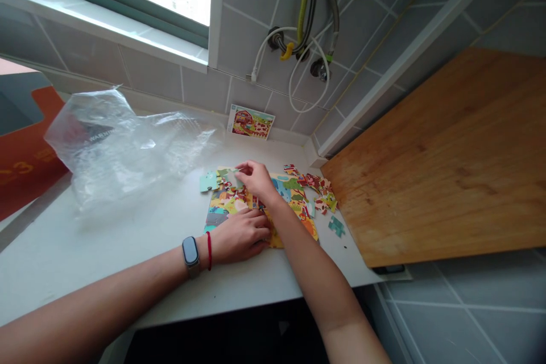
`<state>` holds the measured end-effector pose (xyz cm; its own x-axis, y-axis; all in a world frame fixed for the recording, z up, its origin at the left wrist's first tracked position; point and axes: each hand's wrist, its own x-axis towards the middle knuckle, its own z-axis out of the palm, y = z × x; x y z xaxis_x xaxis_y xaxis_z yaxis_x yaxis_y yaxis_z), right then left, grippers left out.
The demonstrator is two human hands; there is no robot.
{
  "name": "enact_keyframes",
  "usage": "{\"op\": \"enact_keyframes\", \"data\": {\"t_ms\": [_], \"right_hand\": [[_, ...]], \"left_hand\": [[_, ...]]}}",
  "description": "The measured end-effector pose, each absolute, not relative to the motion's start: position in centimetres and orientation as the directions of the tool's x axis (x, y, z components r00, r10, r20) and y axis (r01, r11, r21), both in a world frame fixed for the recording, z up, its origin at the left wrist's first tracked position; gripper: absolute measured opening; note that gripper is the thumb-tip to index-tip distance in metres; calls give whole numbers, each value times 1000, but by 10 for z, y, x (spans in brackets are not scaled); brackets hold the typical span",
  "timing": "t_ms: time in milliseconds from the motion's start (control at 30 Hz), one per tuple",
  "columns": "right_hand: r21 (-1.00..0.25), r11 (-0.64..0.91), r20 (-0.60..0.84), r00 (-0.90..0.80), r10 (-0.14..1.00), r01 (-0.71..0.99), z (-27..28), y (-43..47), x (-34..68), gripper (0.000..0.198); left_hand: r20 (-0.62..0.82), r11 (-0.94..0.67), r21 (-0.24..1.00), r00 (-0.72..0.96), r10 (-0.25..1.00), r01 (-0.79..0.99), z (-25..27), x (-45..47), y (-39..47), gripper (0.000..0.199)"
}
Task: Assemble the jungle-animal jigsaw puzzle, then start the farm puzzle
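Note:
A colourful jigsaw puzzle [294, 196] lies on the white counter, partly covered by both hands and the right forearm. My right hand [258, 182] is over its upper left part, thumb and fingers pinched on a pale green puzzle piece [234, 178]. Lower down, my left hand [244, 233] rests on the puzzle's near side, its fingers laid out on the surface and holding nothing. A mint-green puzzle piece [208, 182] juts out at the upper left edge. Several loose pieces [323, 187] lie to the right, and a teal piece [336, 226] sits apart from them.
A picture card [251, 122] leans against the tiled wall. Crumpled clear plastic [145, 148] spreads over the counter's left part, beside an orange box [29, 142]. A wooden board [447, 165] stands on the right. Hoses and a white cable [290, 79] hang behind.

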<state>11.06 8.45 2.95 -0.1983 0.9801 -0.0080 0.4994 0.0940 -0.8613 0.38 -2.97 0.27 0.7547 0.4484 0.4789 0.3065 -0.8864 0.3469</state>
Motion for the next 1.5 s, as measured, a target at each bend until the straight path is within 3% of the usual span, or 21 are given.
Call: {"op": "enact_keyframes", "data": {"t_ms": [100,200,267,400,600,900,1033,1267,1500], "right_hand": [[-912,155,118,-119,986,379,30,93,156,22],[-899,99,79,-64,995,427,30,93,213,30],[-882,95,43,-122,992,461,25,89,245,32],[-857,157,107,-129,986,490,8,87,283,35],[-767,194,231,-20,973,612,-3,103,314,27],[-650,238,329,-14,944,722,-12,110,302,15],[-588,258,441,37,897,766,-10,101,303,19],[-535,153,284,6,959,831,-12,77,317,25],[-510,124,337,65,939,851,-16,76,310,25]], "left_hand": [[454,-877,364,763,461,313,4,4,-30,12],[450,-873,369,761,467,318,3,4,-30,11],[453,-874,369,760,467,317,1,4,-30,11],[455,-870,383,756,471,312,-1,4,-30,12],[428,-863,405,771,471,302,3,3,-28,17],[410,-846,447,774,482,290,6,3,-28,17],[404,-846,450,779,479,286,8,3,-28,18],[409,-861,428,790,456,275,9,1,-28,19],[426,-864,429,784,451,264,7,1,-27,19]]}}
